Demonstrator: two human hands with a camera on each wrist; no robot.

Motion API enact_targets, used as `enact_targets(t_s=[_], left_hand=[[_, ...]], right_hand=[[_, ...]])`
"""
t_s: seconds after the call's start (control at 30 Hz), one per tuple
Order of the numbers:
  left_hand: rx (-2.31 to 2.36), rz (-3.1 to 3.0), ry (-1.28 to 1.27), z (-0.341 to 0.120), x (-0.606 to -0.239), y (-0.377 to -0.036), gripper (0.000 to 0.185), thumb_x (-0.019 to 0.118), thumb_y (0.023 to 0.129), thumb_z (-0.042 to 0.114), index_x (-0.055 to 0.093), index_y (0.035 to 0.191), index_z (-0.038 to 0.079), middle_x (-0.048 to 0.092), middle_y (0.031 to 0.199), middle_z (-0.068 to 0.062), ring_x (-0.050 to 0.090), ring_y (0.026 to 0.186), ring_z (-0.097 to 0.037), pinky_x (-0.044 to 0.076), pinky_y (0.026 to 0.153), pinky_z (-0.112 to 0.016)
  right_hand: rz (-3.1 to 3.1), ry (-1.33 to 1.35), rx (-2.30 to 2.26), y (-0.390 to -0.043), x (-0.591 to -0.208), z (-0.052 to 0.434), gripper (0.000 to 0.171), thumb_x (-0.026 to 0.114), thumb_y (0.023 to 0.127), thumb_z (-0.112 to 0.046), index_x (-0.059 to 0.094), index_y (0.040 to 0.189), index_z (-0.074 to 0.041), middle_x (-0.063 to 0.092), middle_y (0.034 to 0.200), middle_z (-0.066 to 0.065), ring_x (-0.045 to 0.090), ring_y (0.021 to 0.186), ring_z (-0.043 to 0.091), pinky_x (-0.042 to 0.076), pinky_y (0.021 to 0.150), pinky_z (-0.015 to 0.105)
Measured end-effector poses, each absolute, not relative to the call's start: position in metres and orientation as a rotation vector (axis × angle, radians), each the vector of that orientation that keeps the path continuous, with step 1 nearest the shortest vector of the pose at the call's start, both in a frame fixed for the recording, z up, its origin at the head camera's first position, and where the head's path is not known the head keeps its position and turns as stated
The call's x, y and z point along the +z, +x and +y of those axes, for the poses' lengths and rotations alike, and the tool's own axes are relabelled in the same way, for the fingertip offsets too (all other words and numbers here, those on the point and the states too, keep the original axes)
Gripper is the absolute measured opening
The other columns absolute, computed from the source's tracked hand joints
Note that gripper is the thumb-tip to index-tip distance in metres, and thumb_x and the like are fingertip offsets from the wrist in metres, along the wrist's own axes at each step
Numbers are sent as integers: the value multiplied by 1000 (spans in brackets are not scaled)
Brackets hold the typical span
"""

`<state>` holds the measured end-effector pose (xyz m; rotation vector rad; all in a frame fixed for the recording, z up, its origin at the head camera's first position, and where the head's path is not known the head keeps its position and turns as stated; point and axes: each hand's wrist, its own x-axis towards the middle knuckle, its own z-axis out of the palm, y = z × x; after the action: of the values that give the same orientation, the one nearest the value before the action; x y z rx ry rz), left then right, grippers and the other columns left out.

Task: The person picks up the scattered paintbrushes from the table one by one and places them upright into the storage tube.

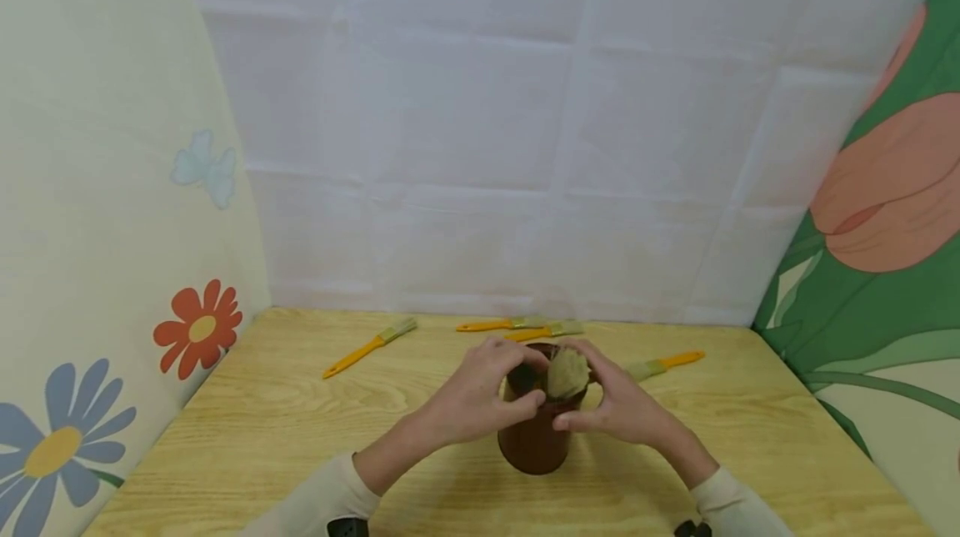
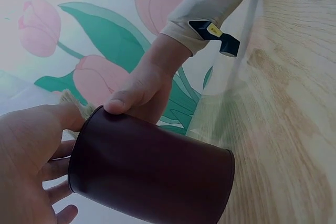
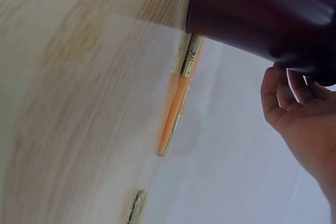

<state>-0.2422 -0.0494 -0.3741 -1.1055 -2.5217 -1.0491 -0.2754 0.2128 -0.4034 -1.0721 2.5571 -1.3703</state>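
Note:
A dark brown cup [image 1: 534, 441] stands upright on the wooden table in front of me. Tan brush bristles [image 1: 567, 374] poke up at its mouth; the handle below them is hidden. On the left side, my left hand [image 1: 480, 391] curves its thumb and fingers around the cup's rim. The right hand [image 1: 622, 404] grips the rim from the opposite side, its fingers behind the bristles. In the left wrist view, the right thumb [image 2: 116, 104] lies against the cup's outer wall. Fingertips [image 3: 270, 77] touch the cup's side in the right wrist view.
Several paintbrushes with orange handles lie around the cup: one to the left [image 1: 367, 352], one at the back [image 1: 495, 325], one just before it [image 1: 540, 333] and one to the right [image 1: 671, 362]. A white cloth wall [image 1: 480, 145] rises behind the table [image 1: 285, 420].

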Motion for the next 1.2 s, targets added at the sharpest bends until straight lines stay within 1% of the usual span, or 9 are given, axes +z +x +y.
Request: enact_targets(t_s=[0.13,0.3,0.43,0.53,0.67,0.8,0.97,1.07,1.2], left_hand=[[-980,-2529,-1082,-48,-373,-241,31,69,99,34,67,127,22,63,120,13,49,106,-11,41,92,-45],[-957,-2522,-1064,-47,-373,-240,32,67,100,39,67,127,22,64,119,13,51,106,-11,41,94,-47],[-1069,-2503,-1066,-49,-373,-243,38,63,101,44,65,131,21,63,123,12,54,114,-11,45,96,-44],[-1164,-2488,-1047,-52,-370,-245,44,61,101,48,61,136,20,62,128,9,55,120,-12,48,97,-41],[-1212,-2472,-947,-61,-366,-252,50,58,101,53,57,140,23,62,128,6,56,121,-12,48,98,-43],[-1266,-2401,-838,-75,-365,-266,44,58,103,49,57,139,25,63,122,8,57,116,-10,48,96,-44],[-1318,-2328,-763,-95,-368,-286,36,58,104,43,60,134,22,64,116,9,59,108,-8,47,94,-44],[-1288,-2326,-718,-105,-371,-297,37,59,104,41,60,134,18,64,116,5,59,107,-12,47,94,-47],[-1170,-2366,-618,-117,-380,-309,39,63,103,35,60,135,12,66,118,-6,60,109,-23,49,91,-51]], right_hand=[[2554,-1082,-1368,-276,-403,213,85,85,87,-25,35,156,-31,38,154,-6,41,138,29,39,98,67],[2567,-1075,-1358,-275,-403,213,86,85,87,-27,35,156,-30,36,157,2,40,139,30,39,98,67],[2578,-1066,-1357,-275,-403,213,86,86,86,-28,35,156,-29,37,156,-1,40,139,30,39,98,67],[2574,-1069,-1361,-275,-403,213,86,86,86,-27,35,155,-31,38,155,-4,41,138,30,39,98,67],[2569,-1071,-1368,-275,-403,213,86,86,86,-27,36,155,-33,39,154,-2,41,138,30,39,98,67],[2573,-1052,-1374,-274,-403,213,86,87,85,-29,37,154,-30,40,153,-2,40,138,31,38,100,68],[2584,-1021,-1359,-273,-402,213,86,87,84,-31,37,154,-29,39,153,-2,40,139,31,37,101,67],[2589,-1008,-1353,-273,-401,213,86,87,84,-31,38,154,-29,38,154,-1,39,140,32,36,102,67],[2592,-999,-1349,-273,-401,212,86,87,84,-32,37,154,-30,37,155,-1,38,140,33,36,102,67]])
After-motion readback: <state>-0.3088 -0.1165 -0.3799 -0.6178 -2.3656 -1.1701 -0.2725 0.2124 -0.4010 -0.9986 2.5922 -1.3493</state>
